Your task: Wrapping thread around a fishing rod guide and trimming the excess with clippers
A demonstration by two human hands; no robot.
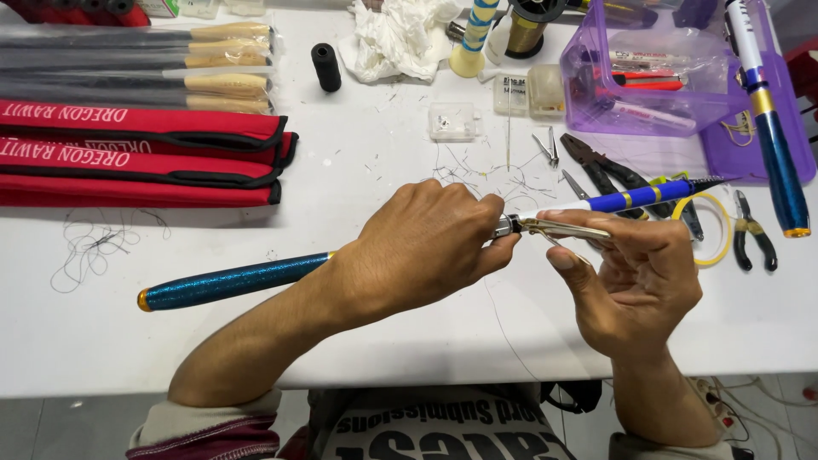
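Rod: a glittery teal and blue fishing rod section with gold bands (pixel 230 282) lies across the white table (pixel 358 170), long axis running from lower left to upper right.
Left hand (pixel 422 247): clamped around the rod's middle.
Right hand (pixel 635 285): fingers pinched on a thin gold metal guide (pixel 562 227) against the rod, possibly with thread.
Nearby: black pliers (pixel 609 175), red fabric rod sleeves (pixel 141 153).

One head-worn view, steeply down, close over a white table (pixel 400 341)
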